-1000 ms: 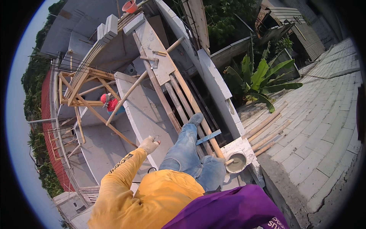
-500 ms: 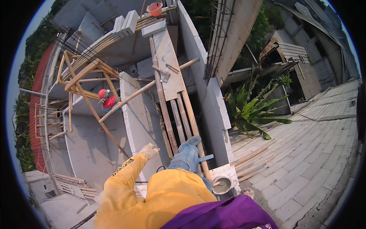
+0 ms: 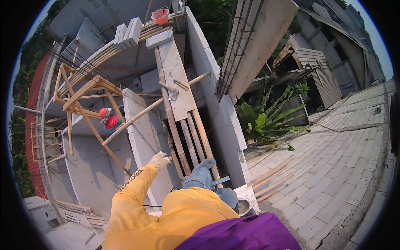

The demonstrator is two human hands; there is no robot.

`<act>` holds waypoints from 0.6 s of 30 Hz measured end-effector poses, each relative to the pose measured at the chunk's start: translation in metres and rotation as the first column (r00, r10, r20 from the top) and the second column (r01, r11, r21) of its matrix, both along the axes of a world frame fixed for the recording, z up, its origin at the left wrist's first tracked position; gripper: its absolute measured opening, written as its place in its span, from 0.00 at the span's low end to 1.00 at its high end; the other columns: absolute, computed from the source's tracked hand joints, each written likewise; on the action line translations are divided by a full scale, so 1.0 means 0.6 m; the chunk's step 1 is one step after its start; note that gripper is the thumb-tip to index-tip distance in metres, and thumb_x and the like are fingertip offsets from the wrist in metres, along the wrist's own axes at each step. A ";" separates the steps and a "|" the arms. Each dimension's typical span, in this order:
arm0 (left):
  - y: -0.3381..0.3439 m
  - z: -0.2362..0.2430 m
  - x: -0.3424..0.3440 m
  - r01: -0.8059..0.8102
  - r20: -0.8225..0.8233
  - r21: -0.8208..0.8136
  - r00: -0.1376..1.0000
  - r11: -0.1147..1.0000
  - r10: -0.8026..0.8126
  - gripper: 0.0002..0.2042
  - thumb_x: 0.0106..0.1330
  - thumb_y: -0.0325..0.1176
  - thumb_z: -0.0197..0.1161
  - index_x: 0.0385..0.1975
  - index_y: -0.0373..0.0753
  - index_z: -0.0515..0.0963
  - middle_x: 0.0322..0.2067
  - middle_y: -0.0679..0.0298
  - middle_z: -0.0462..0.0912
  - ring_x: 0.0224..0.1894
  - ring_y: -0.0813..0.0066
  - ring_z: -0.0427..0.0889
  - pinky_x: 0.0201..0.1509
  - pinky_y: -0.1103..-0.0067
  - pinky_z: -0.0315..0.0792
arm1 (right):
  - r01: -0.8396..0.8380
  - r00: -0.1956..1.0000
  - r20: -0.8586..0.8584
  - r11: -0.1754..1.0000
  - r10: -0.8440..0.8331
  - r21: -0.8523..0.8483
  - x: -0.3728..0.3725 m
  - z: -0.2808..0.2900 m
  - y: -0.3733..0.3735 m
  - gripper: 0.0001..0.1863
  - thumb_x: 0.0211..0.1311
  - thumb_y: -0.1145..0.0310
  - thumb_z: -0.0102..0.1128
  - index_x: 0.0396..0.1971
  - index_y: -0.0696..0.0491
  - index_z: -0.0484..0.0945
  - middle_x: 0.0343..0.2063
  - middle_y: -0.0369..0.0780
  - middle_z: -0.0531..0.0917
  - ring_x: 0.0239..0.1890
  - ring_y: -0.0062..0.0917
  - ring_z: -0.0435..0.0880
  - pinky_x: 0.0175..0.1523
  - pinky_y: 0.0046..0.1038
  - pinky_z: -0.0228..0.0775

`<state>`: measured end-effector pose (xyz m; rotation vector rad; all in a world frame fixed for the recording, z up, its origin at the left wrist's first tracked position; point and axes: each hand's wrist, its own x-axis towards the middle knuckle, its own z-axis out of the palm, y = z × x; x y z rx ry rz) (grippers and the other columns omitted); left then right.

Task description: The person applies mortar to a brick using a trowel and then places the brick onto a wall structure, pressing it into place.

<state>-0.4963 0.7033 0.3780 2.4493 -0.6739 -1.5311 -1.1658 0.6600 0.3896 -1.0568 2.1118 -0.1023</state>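
Observation:
My left hand (image 3: pixel 160 160), at the end of a yellow sleeve, is held out over the pale block wall (image 3: pixel 139 137). Its fingers look curled, and nothing shows in them. My right hand is out of sight, on the side where the purple cloth (image 3: pixel 250 233) hangs. My shoe (image 3: pixel 207 163) rests on the wooden poles (image 3: pixel 192 143) of a narrow walkway. Farther along, a hammer-like tool (image 3: pixel 172 92) and a yellow-handled tool (image 3: pixel 181 85) lie by the plank (image 3: pixel 179 106). A mortar bucket (image 3: pixel 244 206) is partly hidden beside my right hip.
Gaps open between the poles. A slanting pole (image 3: pixel 146 111) crosses the walkway. A person in a red hat (image 3: pixel 105 112) is lower down at the left, near a timber frame (image 3: pixel 85 93). Blocks (image 3: pixel 127 34) and a red bucket (image 3: pixel 160 16) stand at the far end.
The view has shifted, so the walkway and walls sit farther left. My left hand stays held out. The mortar bucket is now more covered by my clothing.

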 end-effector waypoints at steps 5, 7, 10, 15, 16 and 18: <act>0.031 -0.013 0.007 0.102 0.096 0.128 0.989 0.987 -0.115 0.33 0.66 0.48 0.61 0.62 0.26 0.69 0.61 0.42 0.74 0.67 0.48 0.70 0.70 0.69 0.63 | 0.047 0.996 0.073 0.997 -0.052 0.061 0.010 -0.024 -0.020 0.16 0.62 0.81 0.46 0.45 0.66 0.80 0.24 0.40 0.82 0.24 0.24 0.81 0.28 0.28 0.73; 0.039 -0.001 0.004 0.052 0.047 0.147 0.997 0.988 -0.059 0.33 0.66 0.49 0.61 0.62 0.25 0.69 0.61 0.42 0.74 0.67 0.48 0.70 0.69 0.68 0.64 | 0.065 0.992 0.105 0.995 -0.073 0.075 0.012 -0.036 -0.031 0.16 0.62 0.81 0.46 0.45 0.65 0.80 0.24 0.41 0.82 0.23 0.24 0.81 0.27 0.28 0.73; 0.062 -0.021 -0.011 0.072 0.115 0.027 0.991 0.997 -0.075 0.33 0.66 0.48 0.62 0.61 0.25 0.70 0.61 0.41 0.74 0.67 0.50 0.70 0.69 0.68 0.65 | 0.077 0.987 0.135 0.993 -0.088 0.089 0.009 -0.045 -0.045 0.16 0.62 0.81 0.46 0.45 0.65 0.80 0.24 0.41 0.82 0.23 0.25 0.81 0.27 0.28 0.73; 0.076 -0.015 -0.024 -0.164 0.076 -0.048 0.983 0.985 0.167 0.28 0.65 0.43 0.63 0.58 0.26 0.74 0.52 0.46 0.82 0.56 0.55 0.80 0.60 0.70 0.70 | 0.095 0.976 0.187 0.991 -0.111 0.093 -0.007 -0.055 -0.056 0.16 0.62 0.80 0.46 0.45 0.64 0.80 0.24 0.41 0.82 0.22 0.25 0.81 0.26 0.29 0.73; 0.088 -0.026 -0.026 -0.229 0.044 -0.050 0.972 0.972 0.231 0.27 0.65 0.42 0.63 0.57 0.27 0.75 0.49 0.47 0.83 0.54 0.57 0.82 0.58 0.70 0.71 | 0.095 0.973 0.201 0.991 -0.113 0.095 -0.010 -0.060 -0.058 0.16 0.62 0.80 0.46 0.45 0.64 0.80 0.24 0.41 0.82 0.21 0.26 0.81 0.26 0.29 0.73; 0.111 -0.053 -0.038 -0.244 0.029 -0.071 0.969 0.967 0.246 0.26 0.65 0.41 0.63 0.56 0.27 0.77 0.46 0.48 0.84 0.50 0.58 0.83 0.56 0.71 0.72 | 0.105 0.969 0.215 0.990 -0.123 0.097 -0.020 -0.066 -0.060 0.16 0.62 0.80 0.46 0.45 0.64 0.80 0.24 0.41 0.82 0.21 0.26 0.81 0.26 0.29 0.74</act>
